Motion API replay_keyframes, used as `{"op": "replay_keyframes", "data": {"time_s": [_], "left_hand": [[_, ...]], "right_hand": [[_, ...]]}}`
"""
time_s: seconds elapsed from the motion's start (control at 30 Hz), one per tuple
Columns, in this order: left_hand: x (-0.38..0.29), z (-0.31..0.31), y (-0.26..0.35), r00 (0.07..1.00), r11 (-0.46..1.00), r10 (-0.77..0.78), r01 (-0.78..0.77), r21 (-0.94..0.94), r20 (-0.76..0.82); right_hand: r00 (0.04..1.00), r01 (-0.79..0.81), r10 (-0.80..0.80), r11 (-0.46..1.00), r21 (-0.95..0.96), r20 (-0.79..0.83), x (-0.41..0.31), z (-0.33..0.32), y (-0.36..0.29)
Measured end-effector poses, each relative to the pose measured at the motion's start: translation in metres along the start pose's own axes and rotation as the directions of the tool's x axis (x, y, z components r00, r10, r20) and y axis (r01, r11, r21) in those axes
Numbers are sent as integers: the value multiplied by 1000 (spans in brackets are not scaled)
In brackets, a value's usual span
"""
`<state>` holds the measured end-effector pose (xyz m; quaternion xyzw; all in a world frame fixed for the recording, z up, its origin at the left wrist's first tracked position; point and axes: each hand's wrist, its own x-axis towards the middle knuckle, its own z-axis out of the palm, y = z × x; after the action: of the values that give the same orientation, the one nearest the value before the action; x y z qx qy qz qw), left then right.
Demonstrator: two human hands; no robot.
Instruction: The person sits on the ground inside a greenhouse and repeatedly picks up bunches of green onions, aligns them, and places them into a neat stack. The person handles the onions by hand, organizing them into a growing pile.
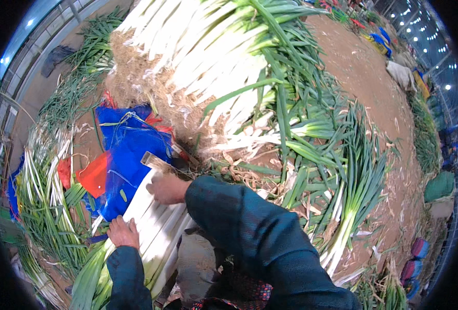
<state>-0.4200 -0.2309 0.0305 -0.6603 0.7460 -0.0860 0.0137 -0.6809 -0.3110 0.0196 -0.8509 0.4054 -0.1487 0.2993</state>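
A bundle of thick white-stemmed green onions (155, 224) lies across the person's lap, roots towards the top and green leaves at the bottom left. On the bundle near its root end rests my right hand (167, 188), fingers curled; whether it grips anything is hidden. My left hand (123, 232) lies against the left side of the stems, fingers bent over the edge. Just above the root end is a short flat wooden piece (154, 159). Blue mesh fabric (136, 143) with red parts is spread on the ground beyond the hands.
A large pile of green onions (213, 62) with brown roots rises ahead. Loose green onions (50, 193) lie along the left, and another bunch (347, 217) is at the right. Dry leaf scraps (248, 174) litter the brown ground. Several sacks stand at the far right.
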Motion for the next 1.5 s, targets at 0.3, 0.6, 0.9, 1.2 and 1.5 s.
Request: {"op": "replay_keyframes", "data": {"time_s": [0.3, 0.6, 0.9, 1.2, 1.5], "left_hand": [[7, 18, -7, 998, 997, 16, -20, 78, 53], [-4, 22, -24, 991, 994, -22, 8, 108, 130], [-3, 23, -26, 997, 996, 75, -76, 42, 14], [0, 27, -24, 997, 997, 74, -73, 39, -20], [-5, 23, -27, 999, 997, 27, -29, 71, 24]], "right_hand": [[425, -215, 865, 382, 899, -266, -167, 28, 203], [144, 359, 988, -6, 933, -49, -165, 84, 313], [76, 649, 993, -122, 751, 96, -169, 40, 310], [3, 415, 998, -58, 908, 62, -300, 77, 304], [2, 185, 997, -82, 979, 83, -232, 56, 331]]}}
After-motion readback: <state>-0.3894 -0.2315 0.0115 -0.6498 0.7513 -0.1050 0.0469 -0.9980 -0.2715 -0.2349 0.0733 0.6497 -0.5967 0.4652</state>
